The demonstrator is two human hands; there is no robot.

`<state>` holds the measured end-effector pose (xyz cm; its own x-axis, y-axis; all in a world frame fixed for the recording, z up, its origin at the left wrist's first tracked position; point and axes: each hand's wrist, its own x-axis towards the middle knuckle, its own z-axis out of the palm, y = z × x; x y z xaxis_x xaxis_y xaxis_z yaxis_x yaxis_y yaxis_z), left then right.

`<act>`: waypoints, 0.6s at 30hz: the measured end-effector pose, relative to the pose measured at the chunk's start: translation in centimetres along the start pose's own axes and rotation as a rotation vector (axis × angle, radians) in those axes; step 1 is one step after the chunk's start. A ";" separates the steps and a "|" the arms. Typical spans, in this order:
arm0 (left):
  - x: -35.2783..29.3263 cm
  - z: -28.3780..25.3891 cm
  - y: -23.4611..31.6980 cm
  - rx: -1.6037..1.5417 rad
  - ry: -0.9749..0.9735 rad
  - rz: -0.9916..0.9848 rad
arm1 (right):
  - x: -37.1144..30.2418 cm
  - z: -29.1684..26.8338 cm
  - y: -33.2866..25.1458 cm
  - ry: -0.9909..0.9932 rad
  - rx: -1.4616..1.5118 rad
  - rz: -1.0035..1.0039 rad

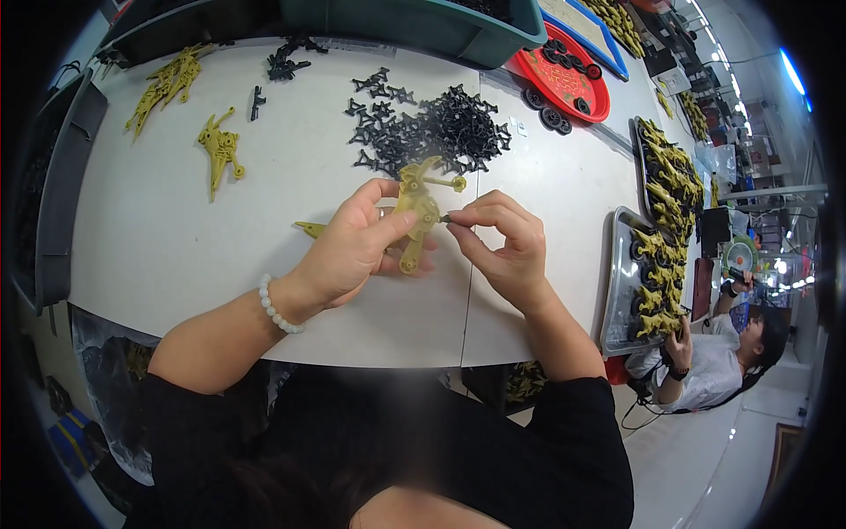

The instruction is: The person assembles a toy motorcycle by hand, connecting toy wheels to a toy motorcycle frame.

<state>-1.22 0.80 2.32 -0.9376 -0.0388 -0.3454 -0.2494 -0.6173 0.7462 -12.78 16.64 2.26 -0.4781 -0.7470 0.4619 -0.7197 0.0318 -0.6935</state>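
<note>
My left hand point(357, 234) is closed around a yellow plastic toy motorcycle body shell point(423, 212), whose pointed tail point(308, 229) sticks out to the left behind the hand. Thumb and forefinger of my right hand point(502, 242) pinch a small dark plastic piece point(446, 219) against the right side of the shell. Its exact shape is mostly hidden by the fingertips. Just beyond my hands lies a heap of black branched plastic parts point(458, 128), with looser ones spread to its left. Another yellow shell point(220, 150) rests on the white table at left.
More yellow shells point(167, 84) and small black parts point(286, 62) lie far left. A green bin point(423, 35) stands at the back, a dark bin point(66, 185) at left. Black wheels fill part of a red tray point(595, 97). At right, a co-worker point(714, 361) reaches to a metal tray point(617, 291).
</note>
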 end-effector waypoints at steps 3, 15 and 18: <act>0.1 0.0 -0.3 -0.001 0.021 0.016 | 0.0 0.2 0.0 -0.005 -0.112 -0.079; -0.3 0.0 -1.4 0.060 0.087 0.081 | -0.5 1.8 -0.2 -0.026 -0.179 -0.061; -0.6 0.3 -1.4 0.167 0.081 0.168 | -0.3 2.0 -0.5 -0.002 -0.234 -0.128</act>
<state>-0.41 1.94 1.67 -0.9485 -0.1974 -0.2479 -0.1341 -0.4588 0.8784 -11.27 15.49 1.41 -0.3751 -0.7559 0.5366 -0.8712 0.0896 -0.4827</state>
